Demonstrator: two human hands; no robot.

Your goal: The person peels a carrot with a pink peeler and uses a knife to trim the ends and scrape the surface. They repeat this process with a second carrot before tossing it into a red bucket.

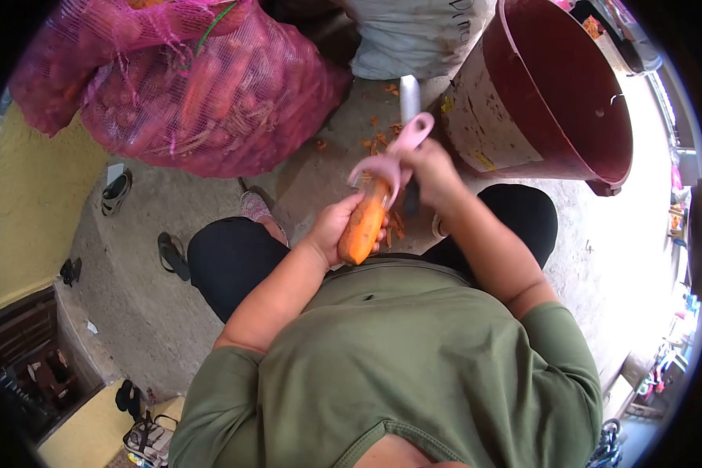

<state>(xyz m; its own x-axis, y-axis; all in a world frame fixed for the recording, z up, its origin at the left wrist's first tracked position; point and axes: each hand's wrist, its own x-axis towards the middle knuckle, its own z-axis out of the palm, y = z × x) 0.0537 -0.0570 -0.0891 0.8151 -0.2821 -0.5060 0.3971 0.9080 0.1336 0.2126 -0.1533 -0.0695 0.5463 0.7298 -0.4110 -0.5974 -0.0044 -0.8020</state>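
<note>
Olive fabric shirt (366, 351), bottom centre. My left hand (333, 226), upper centre, fingers curled round long orange carrot (361, 232): likely stiff, light, peeled-side slick; grip mid-body. Right hand (435, 171) closed on pink Y-shaped plastic peeler (403, 143).

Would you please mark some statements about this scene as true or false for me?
1. The left hand holds the orange vegetable. True.
2. The right hand holds a knife. False: it holds a pink peeler.
3. The large bucket is on the person's left. False: it is on their right.
4. Orange peelings lie on the floor. True.
5. The mesh sack is empty. False: it is bulging with contents.
6. The person's top is green. True.
</note>
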